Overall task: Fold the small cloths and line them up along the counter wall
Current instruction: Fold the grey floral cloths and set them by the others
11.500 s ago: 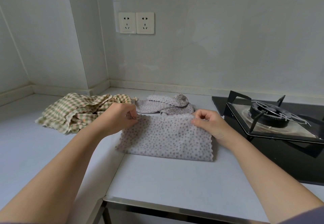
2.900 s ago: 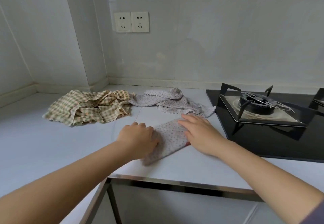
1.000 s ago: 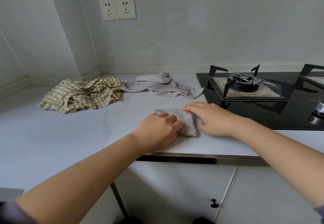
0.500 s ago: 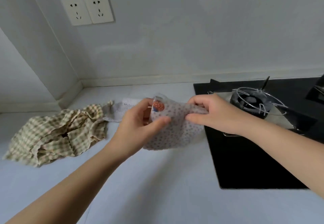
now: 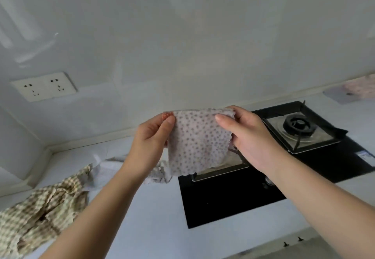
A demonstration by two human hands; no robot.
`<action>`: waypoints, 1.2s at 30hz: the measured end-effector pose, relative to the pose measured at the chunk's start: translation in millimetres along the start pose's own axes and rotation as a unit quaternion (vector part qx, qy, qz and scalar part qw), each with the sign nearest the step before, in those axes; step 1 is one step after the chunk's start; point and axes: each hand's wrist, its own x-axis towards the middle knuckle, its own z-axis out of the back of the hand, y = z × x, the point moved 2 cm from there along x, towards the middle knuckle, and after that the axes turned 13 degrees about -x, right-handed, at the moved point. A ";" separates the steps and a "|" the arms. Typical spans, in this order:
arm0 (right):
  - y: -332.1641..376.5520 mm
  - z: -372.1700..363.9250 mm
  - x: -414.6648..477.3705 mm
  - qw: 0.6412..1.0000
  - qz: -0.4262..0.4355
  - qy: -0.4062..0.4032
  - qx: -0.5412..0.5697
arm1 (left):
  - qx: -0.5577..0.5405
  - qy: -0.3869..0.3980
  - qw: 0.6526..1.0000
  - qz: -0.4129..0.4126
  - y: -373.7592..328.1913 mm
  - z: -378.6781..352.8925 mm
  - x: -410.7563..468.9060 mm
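Note:
A folded lilac dotted cloth hangs in the air above the counter and the stove's left edge. My left hand pinches its upper left corner, by a small orange tag. My right hand grips its upper right corner. A second dotted cloth lies crumpled on the counter behind my left hand, partly hidden. A beige checked cloth lies bunched at the lower left. Folded cloths lie by the wall at the far right.
A black gas stove with a burner fills the right of the white counter. The wall with a double socket rises behind. Bare counter lies in front of the stove and between the cloths.
Both hands lifted the folded dotted cloth off the counter, raised it and carried it right, over the stove's edge. The view tilted up and right, bringing the far-right cloths into sight.

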 end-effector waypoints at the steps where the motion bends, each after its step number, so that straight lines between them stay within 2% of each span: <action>1: 2.0 14.5 -5.4 1.000 0.005 -0.019 -0.005 | 0.015 -0.031 0.999 -0.013 1.6 -21.4 0.4; 4: 4.2 59.1 -25.1 0.987 0.049 -0.107 -0.105 | 0.130 -0.146 0.979 -0.060 10.9 -91.2 -7.3; 6: 3.0 92.2 -38.6 0.971 0.056 -0.170 -0.159 | 0.183 -0.183 0.963 -0.074 16.7 -142.9 -17.8; 9: 1.6 149.4 -51.2 0.943 0.063 -0.237 -0.225 | 0.147 -0.178 0.972 -0.051 29.4 -213.1 -22.6; 12: -1.6 212.6 -54.0 0.922 0.068 -0.266 -0.273 | 0.066 -0.120 0.990 -0.022 39.2 -271.0 -12.5; 15: -12.2 273.4 -52.2 0.924 0.031 -0.266 -0.274 | 0.025 -0.090 0.995 0.018 54.0 -324.9 8.9; 18: -32.4 334.9 -46.9 0.967 -0.105 -0.205 -0.113 | 0.011 -0.113 0.993 0.025 71.9 -380.7 32.9; 19: -40.4 355.4 -45.4 0.972 -0.157 -0.169 -0.047 | 0.015 -0.118 0.993 0.021 78.6 -400.8 40.4; 21: -57.9 396.9 -40.8 0.970 -0.200 -0.137 0.016 | 0.017 -0.125 0.992 0.013 92.4 -441.7 55.2; 22: -66.7 419.0 -35.9 0.969 -0.200 -0.148 0.010 | 0.016 -0.124 0.992 0.011 100.2 -463.4 63.1; 25: -88.7 487.9 -13.9 0.949 -0.173 -0.229 -0.128 | 0.009 -0.103 0.994 0.019 129.6 -529.4 94.4; 28: -95.2 556.9 6.5 0.924 -0.138 -0.271 -0.232 | -0.013 -0.080 0.993 0.082 156.4 -595.6 133.5; 32: -110.2 648.4 31.4 0.919 -0.191 -0.254 -0.235 | -0.018 -0.067 0.986 0.149 181.8 -671.6 180.2; 36: -142.7 721.5 70.1 0.909 -0.246 -0.223 -0.254 | -0.018 -0.029 0.965 0.262 223.7 -733.8 228.1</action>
